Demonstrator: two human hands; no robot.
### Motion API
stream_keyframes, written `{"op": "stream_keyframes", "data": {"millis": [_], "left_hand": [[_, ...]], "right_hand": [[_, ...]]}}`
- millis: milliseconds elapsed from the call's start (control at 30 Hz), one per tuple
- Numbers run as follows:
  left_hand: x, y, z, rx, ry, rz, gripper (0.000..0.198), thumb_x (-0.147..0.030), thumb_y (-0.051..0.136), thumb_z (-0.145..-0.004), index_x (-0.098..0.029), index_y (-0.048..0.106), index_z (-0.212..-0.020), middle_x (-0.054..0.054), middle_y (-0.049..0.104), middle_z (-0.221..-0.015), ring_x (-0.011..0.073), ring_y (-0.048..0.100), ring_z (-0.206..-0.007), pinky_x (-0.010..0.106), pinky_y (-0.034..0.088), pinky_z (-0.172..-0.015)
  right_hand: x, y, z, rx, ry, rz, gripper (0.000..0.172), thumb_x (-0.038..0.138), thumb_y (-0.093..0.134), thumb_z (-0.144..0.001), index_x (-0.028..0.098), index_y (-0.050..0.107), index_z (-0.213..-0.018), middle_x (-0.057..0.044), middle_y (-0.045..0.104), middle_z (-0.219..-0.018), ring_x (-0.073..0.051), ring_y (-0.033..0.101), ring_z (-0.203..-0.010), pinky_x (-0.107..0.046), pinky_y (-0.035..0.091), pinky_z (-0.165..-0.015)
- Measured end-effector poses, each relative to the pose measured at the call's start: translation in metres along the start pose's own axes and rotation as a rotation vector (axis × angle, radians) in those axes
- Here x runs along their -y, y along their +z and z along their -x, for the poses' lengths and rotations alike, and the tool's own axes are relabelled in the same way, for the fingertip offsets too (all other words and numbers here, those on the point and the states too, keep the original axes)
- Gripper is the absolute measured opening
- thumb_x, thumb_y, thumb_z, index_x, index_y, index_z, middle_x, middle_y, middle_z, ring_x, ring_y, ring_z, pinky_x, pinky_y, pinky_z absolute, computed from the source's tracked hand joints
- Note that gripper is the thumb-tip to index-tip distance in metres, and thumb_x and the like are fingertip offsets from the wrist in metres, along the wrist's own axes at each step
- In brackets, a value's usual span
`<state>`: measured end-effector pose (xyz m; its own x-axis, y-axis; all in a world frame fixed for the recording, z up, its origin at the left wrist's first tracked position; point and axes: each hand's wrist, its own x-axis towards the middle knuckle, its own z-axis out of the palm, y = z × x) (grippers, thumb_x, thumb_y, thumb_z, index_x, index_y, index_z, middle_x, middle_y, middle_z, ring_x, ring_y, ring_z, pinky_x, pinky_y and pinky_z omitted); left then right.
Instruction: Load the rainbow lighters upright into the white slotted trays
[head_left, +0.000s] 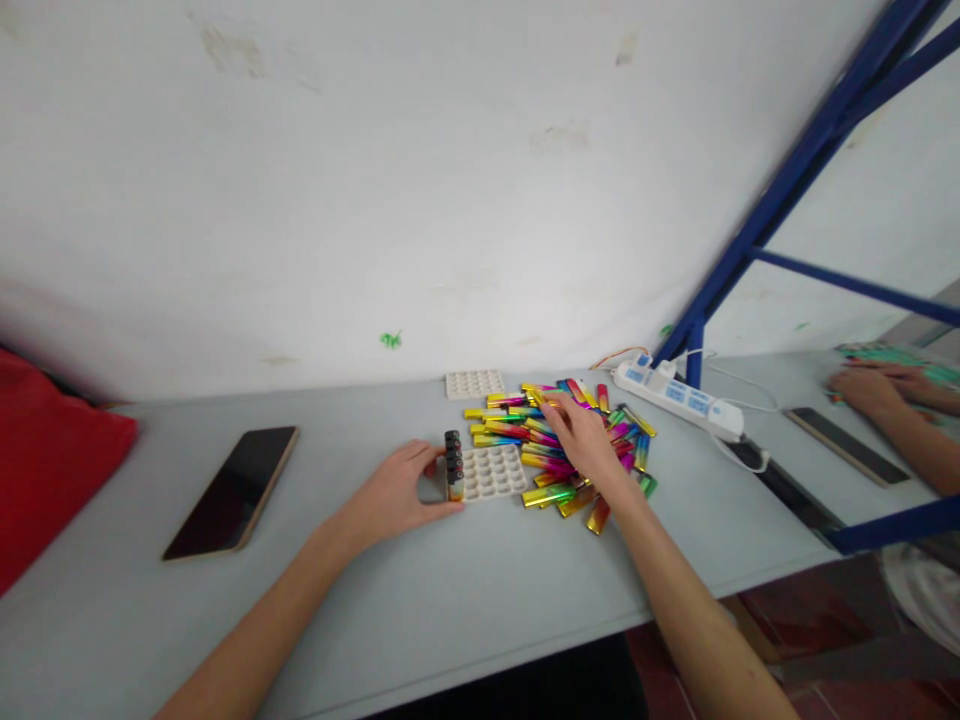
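Observation:
My left hand (401, 490) is at the left end of a white tray (491, 490) with rows of round holes, thumb along its near edge and fingers behind. In the tray's leftmost column several lighters (454, 465) stand upright, black tops up. To the right, shiny multicoloured lighters (551, 465) lie in a loose pile. Over the far part of this pile is my right hand (581, 430), its thumb and fingers closed on a yellow lighter (535, 396). Part of the pile is hidden under that hand.
A second white tray (475, 384) lies by the wall. A phone (232, 490) and red cloth or bag (52, 450) are at left. At right stand a power strip (679, 400) with cables and a blue metal frame (750, 235); beyond it are another person's hands (874, 385).

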<state>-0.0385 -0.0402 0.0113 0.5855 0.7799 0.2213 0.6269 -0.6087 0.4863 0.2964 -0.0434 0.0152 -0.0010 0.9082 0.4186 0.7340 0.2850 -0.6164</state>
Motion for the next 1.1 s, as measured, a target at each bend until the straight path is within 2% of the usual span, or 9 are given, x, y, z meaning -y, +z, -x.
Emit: {"op": "stream_keyframes", "data": {"millis": [100,267,400,500,600,700,800,967,1100], "left_hand": [[0.000,0.000,0.001,-0.008,0.004,0.008,0.045,-0.062,0.086,-0.078,-0.024,0.067,-0.094,0.005,0.072,-0.096,0.0271,0.068,-0.088,0.039,0.057,-0.082],[0.000,-0.001,0.001,0.005,-0.007,0.009,0.045,-0.061,0.087,-0.078,-0.024,0.067,-0.095,0.006,0.071,-0.100,0.0276,0.068,-0.092,0.039,0.057,-0.085],[0.001,-0.001,0.002,-0.005,0.003,-0.004,0.047,-0.059,0.089,-0.076,-0.023,0.068,-0.097,0.006,0.071,-0.102,0.0285,0.067,-0.096,0.040,0.057,-0.088],[0.002,-0.002,0.002,0.001,0.021,0.005,0.047,-0.059,0.091,-0.076,-0.024,0.068,-0.097,0.007,0.071,-0.102,0.0291,0.067,-0.097,0.040,0.057,-0.089],[0.005,-0.003,0.003,0.009,0.028,0.012,0.049,-0.059,0.092,-0.074,-0.023,0.068,-0.098,0.007,0.070,-0.102,0.0290,0.067,-0.097,0.042,0.058,-0.091],[0.007,-0.005,0.005,0.006,0.007,0.023,0.052,-0.058,0.094,-0.072,-0.022,0.069,-0.101,0.008,0.070,-0.108,0.0303,0.067,-0.101,0.045,0.059,-0.094],[0.007,-0.007,0.006,0.001,0.007,0.044,0.054,-0.057,0.094,-0.072,-0.023,0.071,-0.106,0.009,0.070,-0.115,0.0310,0.068,-0.106,0.046,0.059,-0.099],[0.005,-0.008,0.006,0.020,-0.008,0.044,0.054,-0.055,0.094,-0.072,-0.022,0.070,-0.106,0.009,0.069,-0.115,0.0308,0.068,-0.107,0.046,0.059,-0.100],[0.006,-0.007,0.006,0.026,-0.012,0.034,0.055,-0.055,0.095,-0.072,-0.021,0.070,-0.108,0.009,0.069,-0.114,0.0309,0.067,-0.108,0.045,0.059,-0.101]], "right_hand": [[0.012,0.004,-0.002,-0.023,0.058,-0.175,0.043,0.056,0.054,-0.108,0.022,0.078,-0.097,-0.008,0.079,-0.093,-0.026,0.070,-0.083,-0.038,0.054,-0.080],[0.025,0.019,-0.008,0.002,0.214,-0.517,0.053,0.071,0.076,-0.087,0.021,0.077,-0.102,-0.004,0.072,-0.083,-0.021,0.063,-0.072,-0.032,0.050,-0.066],[0.038,0.022,-0.020,0.066,0.182,-0.552,0.064,0.082,0.062,-0.092,0.019,0.072,-0.087,-0.004,0.068,-0.079,-0.021,0.064,-0.078,-0.032,0.052,-0.070],[0.051,0.024,-0.030,0.224,0.087,-0.650,0.063,0.082,0.054,-0.099,0.021,0.068,-0.091,-0.005,0.072,-0.087,-0.021,0.068,-0.087,-0.033,0.057,-0.079],[0.060,0.034,-0.034,0.369,0.093,-0.753,0.056,0.079,0.051,-0.102,0.024,0.058,-0.096,0.002,0.063,-0.076,-0.017,0.062,-0.071,-0.030,0.054,-0.068],[0.062,0.051,-0.028,0.259,0.126,-0.630,0.056,0.079,0.047,-0.103,0.027,0.044,-0.082,0.007,0.045,-0.064,-0.015,0.044,-0.057,-0.028,0.041,-0.055],[0.062,0.061,-0.016,0.120,0.078,-0.373,0.059,0.075,0.050,-0.104,0.027,0.038,-0.071,0.005,0.044,-0.063,-0.015,0.041,-0.060,-0.029,0.033,-0.058],[0.066,0.063,-0.006,0.163,0.071,-0.276,0.062,0.068,0.052,-0.104,0.026,0.036,-0.062,0.005,0.042,-0.056,-0.014,0.038,-0.057,-0.030,0.027,-0.058],[0.067,0.065,-0.008,0.159,0.137,-0.223,0.055,0.050,0.057,-0.102,0.027,0.035,-0.057,0.005,0.041,-0.052,-0.014,0.038,-0.054,-0.031,0.026,-0.057]]}}
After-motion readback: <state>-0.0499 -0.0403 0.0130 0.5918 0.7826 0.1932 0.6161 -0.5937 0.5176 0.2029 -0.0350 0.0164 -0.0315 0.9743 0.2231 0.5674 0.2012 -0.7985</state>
